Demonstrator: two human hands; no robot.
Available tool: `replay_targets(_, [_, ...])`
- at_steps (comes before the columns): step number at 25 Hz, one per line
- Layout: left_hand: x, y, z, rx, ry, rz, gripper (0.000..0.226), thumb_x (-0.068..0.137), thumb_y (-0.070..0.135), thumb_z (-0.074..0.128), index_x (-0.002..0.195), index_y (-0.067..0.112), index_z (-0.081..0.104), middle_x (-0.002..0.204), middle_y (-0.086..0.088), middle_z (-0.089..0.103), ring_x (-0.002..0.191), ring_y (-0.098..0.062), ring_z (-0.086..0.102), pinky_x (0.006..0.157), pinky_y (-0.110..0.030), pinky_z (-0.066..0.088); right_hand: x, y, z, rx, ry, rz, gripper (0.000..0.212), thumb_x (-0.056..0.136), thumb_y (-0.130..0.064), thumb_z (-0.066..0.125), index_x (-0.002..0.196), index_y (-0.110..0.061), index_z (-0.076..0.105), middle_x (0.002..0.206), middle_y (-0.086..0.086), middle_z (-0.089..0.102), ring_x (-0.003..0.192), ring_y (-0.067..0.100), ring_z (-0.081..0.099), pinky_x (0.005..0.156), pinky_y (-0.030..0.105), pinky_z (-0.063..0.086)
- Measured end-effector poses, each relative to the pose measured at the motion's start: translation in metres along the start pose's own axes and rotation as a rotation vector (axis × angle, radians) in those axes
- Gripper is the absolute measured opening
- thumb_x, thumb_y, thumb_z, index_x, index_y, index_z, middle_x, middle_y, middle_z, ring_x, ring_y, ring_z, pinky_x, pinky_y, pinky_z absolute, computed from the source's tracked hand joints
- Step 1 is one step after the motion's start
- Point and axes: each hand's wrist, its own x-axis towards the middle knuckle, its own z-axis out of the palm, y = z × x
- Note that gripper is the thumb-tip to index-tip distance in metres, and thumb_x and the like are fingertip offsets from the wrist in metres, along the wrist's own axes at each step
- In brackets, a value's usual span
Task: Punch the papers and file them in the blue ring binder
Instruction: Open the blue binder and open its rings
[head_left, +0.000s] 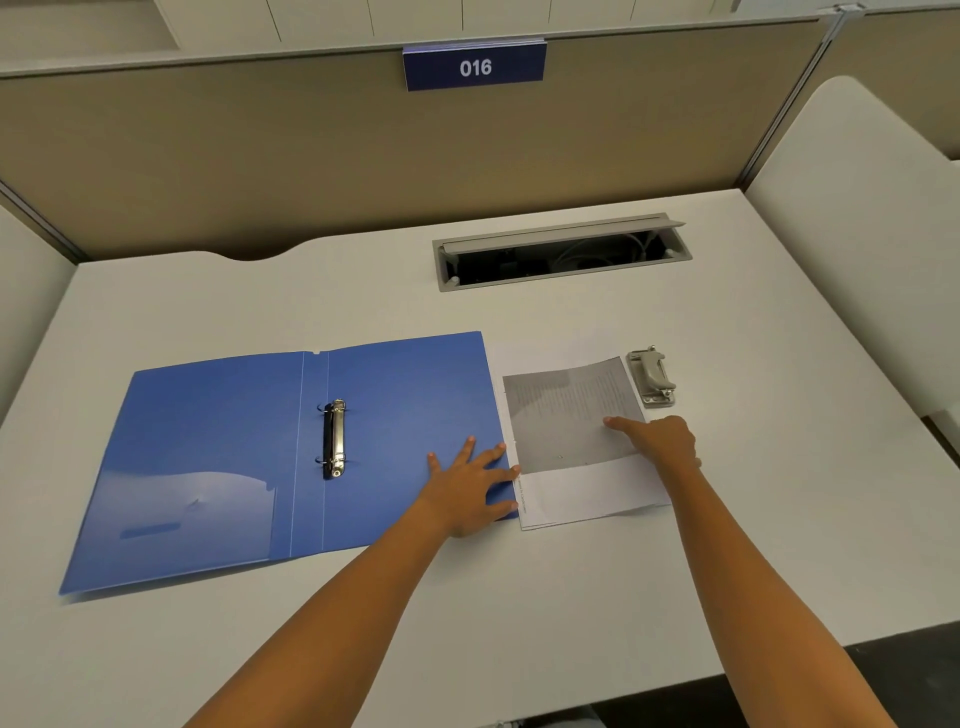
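Note:
The blue ring binder (218, 441) lies open and flat on the white desk (727, 519), its metal ring mechanism (335, 439) in the middle. A small stack of papers (571, 431) lies just right of the binder; the top sheet is grey with printed text. A grey metal hole punch (650, 376) stands beside the papers' far right corner. My left hand (470, 488) rests flat with spread fingers on the binder's right cover, fingertips reaching the papers' left edge. My right hand (657, 441) presses the papers' right side with a straight forefinger; its other fingers are hidden.
A grey cable tray (561, 252) with its lid raised is set into the desk behind the papers. A beige partition with a blue "016" sign (474, 66) closes off the back. White side panels flank the desk.

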Motion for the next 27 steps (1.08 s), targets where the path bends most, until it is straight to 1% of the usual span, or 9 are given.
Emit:
replay_targets(3, [0.000,0.000,0.001,0.002,-0.001,0.000,0.063,0.093,0.065,0.029,0.150,0.042,0.016,0.162,0.012,-0.002,0.149,-0.026,-0.013,0.110,-0.072,0.001,-0.002,0.001,0.003,-0.019,-0.082,-0.091,0.071,0.068,-0.051,0.077,0.115,-0.002,0.055,0.112,0.011,0.062,0.102,0.031,0.060,0.086,0.039,0.051])
replay_targets(12, [0.002,0.007,-0.007,-0.138,0.042,-0.044,0.058,0.093,0.064,0.035,0.145,0.039,0.035,0.161,0.010,0.013,0.150,-0.025,-0.003,0.109,-0.070,0.002,-0.019,-0.009,-0.012,0.240,-0.092,-0.371,0.039,0.081,-0.023,0.068,0.117,-0.009,0.063,0.110,0.012,0.067,0.090,0.028,0.062,0.075,0.034,0.050])
replay_targets(14, [0.008,0.011,-0.015,-0.368,0.079,-0.113,0.055,0.090,0.062,0.044,0.139,0.035,0.047,0.155,0.007,0.033,0.148,-0.025,0.014,0.111,-0.066,0.008,-0.026,-0.017,-0.024,0.236,-0.091,-0.467,0.041,0.079,-0.026,0.068,0.117,-0.011,0.064,0.105,0.010,0.066,0.089,0.028,0.062,0.071,0.032,0.047])
replay_targets(16, [0.015,0.015,-0.027,-0.687,0.155,-0.199,0.056,0.087,0.058,0.056,0.134,0.027,0.051,0.139,0.003,0.052,0.134,-0.025,0.042,0.110,-0.052,0.030,-0.032,-0.023,-0.035,0.322,-0.133,-0.528,0.035,0.082,-0.024,0.069,0.115,-0.015,0.064,0.103,0.006,0.066,0.087,0.028,0.063,0.072,0.033,0.050])
replay_targets(18, [0.016,0.024,-0.045,-1.027,0.239,-0.290,0.060,0.083,0.053,0.065,0.131,0.020,0.050,0.125,0.004,0.057,0.116,-0.020,0.055,0.091,-0.032,0.044,-0.039,-0.025,-0.045,0.433,-0.209,-0.559,0.029,0.084,-0.023,0.070,0.111,-0.017,0.065,0.103,0.003,0.067,0.086,0.026,0.065,0.073,0.033,0.055])
replay_targets(20, [0.018,0.029,-0.062,-1.497,0.264,-0.323,0.058,0.079,0.048,0.072,0.125,0.016,0.057,0.119,0.003,0.065,0.107,-0.018,0.062,0.082,-0.030,0.049,-0.046,-0.025,-0.051,0.530,-0.287,-0.568,0.031,0.084,-0.023,0.070,0.114,-0.017,0.066,0.106,0.003,0.069,0.088,0.027,0.067,0.076,0.035,0.058])
replay_targets(22, [0.018,0.030,-0.073,-1.860,0.241,-0.256,0.050,0.078,0.040,0.075,0.120,0.017,0.064,0.111,-0.003,0.072,0.103,-0.023,0.068,0.087,-0.040,0.055,-0.048,-0.021,-0.054,0.590,-0.353,-0.562,0.032,0.084,-0.022,0.070,0.116,-0.019,0.066,0.107,0.004,0.070,0.090,0.028,0.068,0.076,0.036,0.058])
replay_targets(24, [0.019,0.032,-0.083,-1.932,0.259,-0.179,0.044,0.077,0.033,0.077,0.117,0.017,0.066,0.108,-0.006,0.073,0.101,-0.026,0.069,0.090,-0.046,0.055,-0.047,-0.015,-0.056,0.591,-0.396,-0.553,0.035,0.078,-0.022,0.075,0.113,-0.019,0.067,0.105,0.003,0.071,0.091,0.029,0.068,0.072,0.033,0.058])
replay_targets(27, [0.022,0.040,-0.098,-1.763,0.319,-0.117,0.043,0.078,0.029,0.078,0.116,0.014,0.066,0.108,-0.006,0.073,0.102,-0.025,0.069,0.088,-0.044,0.057,-0.045,-0.011,-0.058,0.620,-0.419,-0.511,0.043,0.071,-0.023,0.081,0.111,-0.017,0.066,0.106,0.005,0.070,0.095,0.027,0.068,0.075,0.038,0.059])
